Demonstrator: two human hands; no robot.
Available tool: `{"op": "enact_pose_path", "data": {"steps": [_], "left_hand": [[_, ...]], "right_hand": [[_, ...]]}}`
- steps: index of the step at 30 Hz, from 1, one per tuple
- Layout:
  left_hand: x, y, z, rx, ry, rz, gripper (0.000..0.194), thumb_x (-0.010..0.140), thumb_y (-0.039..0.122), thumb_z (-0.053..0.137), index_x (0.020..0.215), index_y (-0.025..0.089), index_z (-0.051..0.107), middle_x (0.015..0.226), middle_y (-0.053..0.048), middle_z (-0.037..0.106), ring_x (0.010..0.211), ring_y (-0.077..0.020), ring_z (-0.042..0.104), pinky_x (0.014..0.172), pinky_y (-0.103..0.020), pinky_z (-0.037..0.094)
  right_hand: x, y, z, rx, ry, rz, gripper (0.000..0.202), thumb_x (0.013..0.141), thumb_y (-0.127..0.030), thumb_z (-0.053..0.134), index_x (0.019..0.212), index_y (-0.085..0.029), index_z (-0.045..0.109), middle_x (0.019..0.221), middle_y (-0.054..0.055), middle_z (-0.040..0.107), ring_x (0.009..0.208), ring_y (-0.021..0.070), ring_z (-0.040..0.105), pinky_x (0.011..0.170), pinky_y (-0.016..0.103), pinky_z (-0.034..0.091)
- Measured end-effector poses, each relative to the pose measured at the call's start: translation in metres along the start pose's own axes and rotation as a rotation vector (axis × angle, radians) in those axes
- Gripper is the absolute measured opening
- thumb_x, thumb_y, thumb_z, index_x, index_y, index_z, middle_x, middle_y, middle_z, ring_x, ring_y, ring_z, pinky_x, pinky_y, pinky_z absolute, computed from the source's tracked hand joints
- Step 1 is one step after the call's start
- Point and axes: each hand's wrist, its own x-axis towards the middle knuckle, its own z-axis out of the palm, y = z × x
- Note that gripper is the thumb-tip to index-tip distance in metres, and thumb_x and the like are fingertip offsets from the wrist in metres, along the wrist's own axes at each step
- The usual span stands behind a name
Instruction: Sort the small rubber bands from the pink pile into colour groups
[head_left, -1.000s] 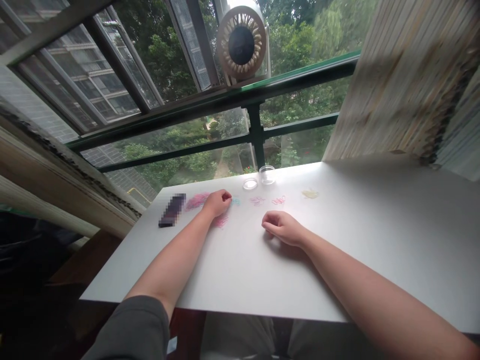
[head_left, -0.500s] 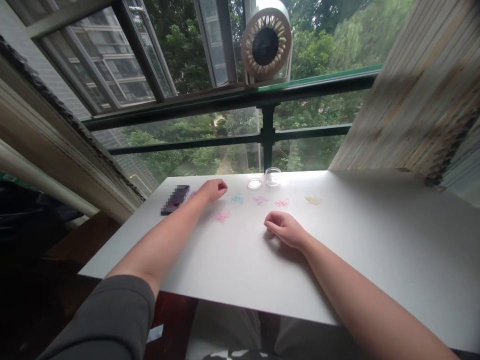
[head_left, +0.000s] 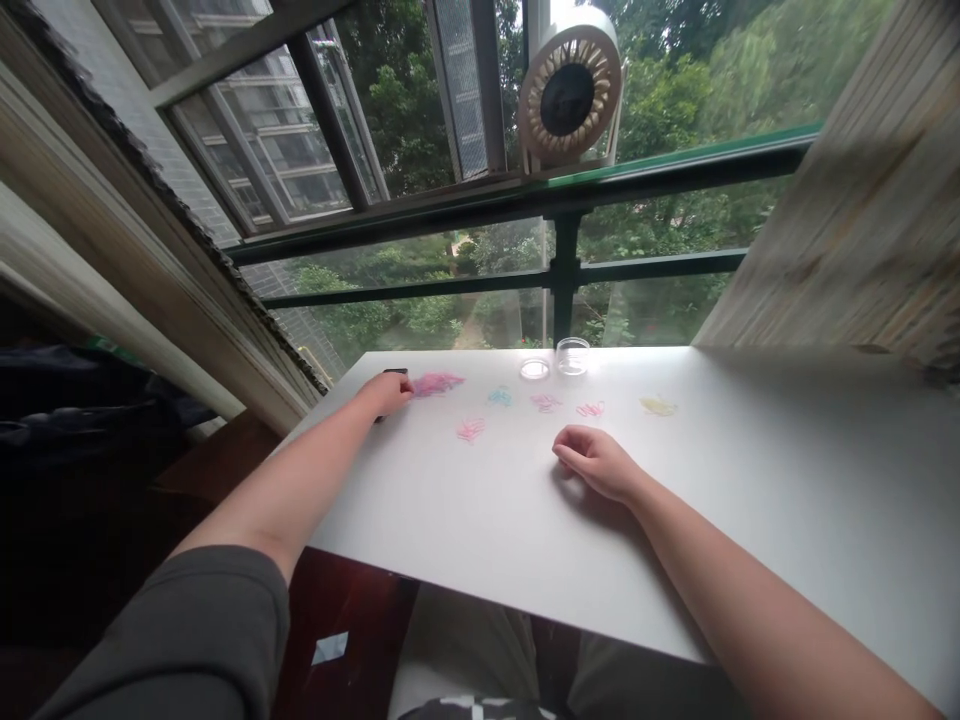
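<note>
My left hand (head_left: 387, 393) is at the table's far left, over a dark phone (head_left: 397, 372) that it mostly covers. Its curled fingertips meet the left end of a pink and purple heap of small clip-like pieces (head_left: 439, 383); anything pinched is hidden. My right hand (head_left: 594, 461) rests on the tabletop with loosely closed fingers, its palm out of sight. Beyond it are small groups of similar pieces: blue (head_left: 499, 397), purple (head_left: 546, 403), red-pink (head_left: 591, 410) and yellow (head_left: 658, 406). A pink group (head_left: 471, 430) lies nearer me.
A clear round tub (head_left: 573, 358) and its clear lid (head_left: 535, 370) sit at the back edge of the white table (head_left: 480, 530). Behind it are a green railing (head_left: 480, 212) and a round fan (head_left: 570, 98). Curtains hang at both sides.
My left hand has moved left from near the blue pieces to the end of the pink and purple heap, now covering most of the phone. The right hand stays put; the view has shifted.
</note>
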Motion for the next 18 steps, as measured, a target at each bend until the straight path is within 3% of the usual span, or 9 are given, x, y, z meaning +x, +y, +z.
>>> {"op": "enact_pose_path", "data": {"steps": [7, 14, 18], "left_hand": [[-0.011, 0.024, 0.027, 0.011, 0.035, 0.085, 0.023, 0.073, 0.03, 0.052, 0.085, 0.023, 0.069, 0.088, -0.004, 0.069, 0.084, -0.0212, 0.061, 0.077, -0.028, 0.046], [-0.005, 0.05, 0.032, 0.04, 0.058, 0.148, 0.024, 0.075, 0.029, 0.051, 0.09, 0.025, 0.071, 0.102, -0.004, 0.068, 0.092, -0.0209, 0.06, 0.078, -0.026, 0.045], [0.002, 0.055, 0.032, 0.074, 0.022, 0.16, 0.021, 0.074, 0.028, 0.052, 0.083, 0.027, 0.072, 0.097, -0.002, 0.069, 0.088, -0.0204, 0.061, 0.076, -0.026, 0.045]], "right_hand": [[0.0, -0.002, 0.0, -0.004, 0.013, 0.004, 0.012, 0.076, -0.029, 0.05, 0.074, -0.018, 0.053, 0.062, -0.002, 0.055, 0.056, 0.0127, 0.054, 0.058, 0.026, 0.042], [0.0, -0.003, 0.001, 0.018, 0.011, 0.009, 0.012, 0.076, -0.029, 0.051, 0.073, -0.018, 0.053, 0.062, -0.002, 0.053, 0.056, 0.0127, 0.055, 0.057, 0.025, 0.043], [-0.001, -0.003, 0.0, 0.017, 0.002, 0.014, 0.011, 0.077, -0.028, 0.05, 0.074, -0.018, 0.052, 0.061, -0.003, 0.053, 0.056, 0.0126, 0.056, 0.058, 0.025, 0.042]]}}
